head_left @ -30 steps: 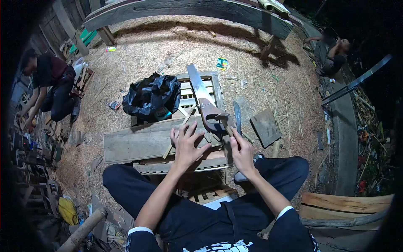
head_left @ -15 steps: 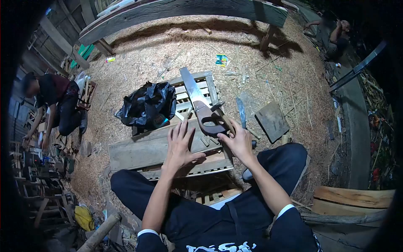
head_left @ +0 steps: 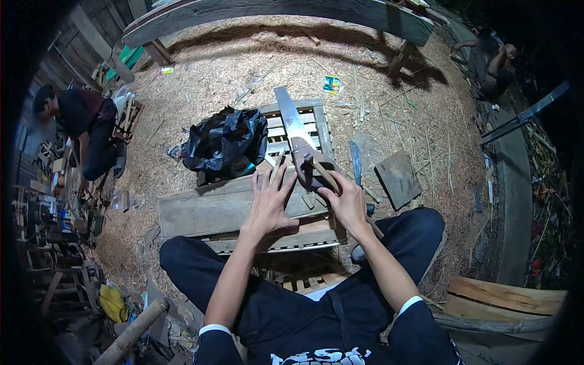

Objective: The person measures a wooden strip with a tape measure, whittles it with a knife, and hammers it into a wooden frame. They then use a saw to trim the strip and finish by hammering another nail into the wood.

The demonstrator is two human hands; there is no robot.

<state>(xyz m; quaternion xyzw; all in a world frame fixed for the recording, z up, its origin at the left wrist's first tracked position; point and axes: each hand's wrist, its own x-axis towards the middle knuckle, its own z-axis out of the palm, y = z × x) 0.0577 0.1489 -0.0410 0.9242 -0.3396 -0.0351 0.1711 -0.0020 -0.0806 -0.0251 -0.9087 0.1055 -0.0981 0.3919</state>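
Observation:
My left hand [head_left: 267,204] lies spread on the grey wooden boards [head_left: 204,210], its fingertips by a thin wooden stick [head_left: 278,163]. My right hand [head_left: 351,207] is closed around the wooden handle of a hammer [head_left: 324,174], whose dark head hangs over the handle of a handsaw [head_left: 292,125]. The saw rests on a slatted wooden crate [head_left: 325,131], blade pointing away from me. Small cut wood pieces [head_left: 308,201] lie between my hands. A black plastic bag [head_left: 225,143] sits at the far left of the boards.
To the right lie a long knife [head_left: 355,161] and a square wooden board [head_left: 398,179]. A heavy wooden bench [head_left: 274,21] stands at the back. One person [head_left: 82,131] crouches at left, another [head_left: 493,67] sits at far right. Wood shavings cover the ground.
The hammer's head has swung left, toward my left hand, and now lies over the saw handle. My left hand stays spread on the boards. The whole view has shifted slightly.

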